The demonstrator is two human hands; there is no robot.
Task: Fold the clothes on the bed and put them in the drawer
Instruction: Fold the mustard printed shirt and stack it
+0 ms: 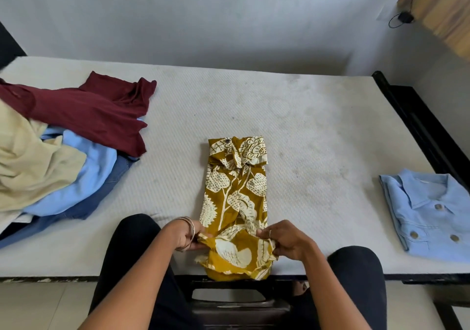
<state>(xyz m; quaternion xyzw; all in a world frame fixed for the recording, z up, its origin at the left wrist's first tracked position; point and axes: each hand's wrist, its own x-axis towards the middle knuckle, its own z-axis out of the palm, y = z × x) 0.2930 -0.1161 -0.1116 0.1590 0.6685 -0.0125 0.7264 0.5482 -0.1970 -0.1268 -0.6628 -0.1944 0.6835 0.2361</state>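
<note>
On the bed (292,116), one mustard shirt (235,195), both hands' grip, left hand (189,237), right hand (284,240), pinching its hem.

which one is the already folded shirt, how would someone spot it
Start from the white mattress and go to its right edge, away from the heap of loose clothes on the left. The folded shirt lies there alone: pale blue, neatly squared, collar up, round buttons showing.

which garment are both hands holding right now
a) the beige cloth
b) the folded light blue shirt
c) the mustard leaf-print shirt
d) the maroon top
c: the left hand and right hand each pinch the near end of the mustard leaf-print shirt.
</note>
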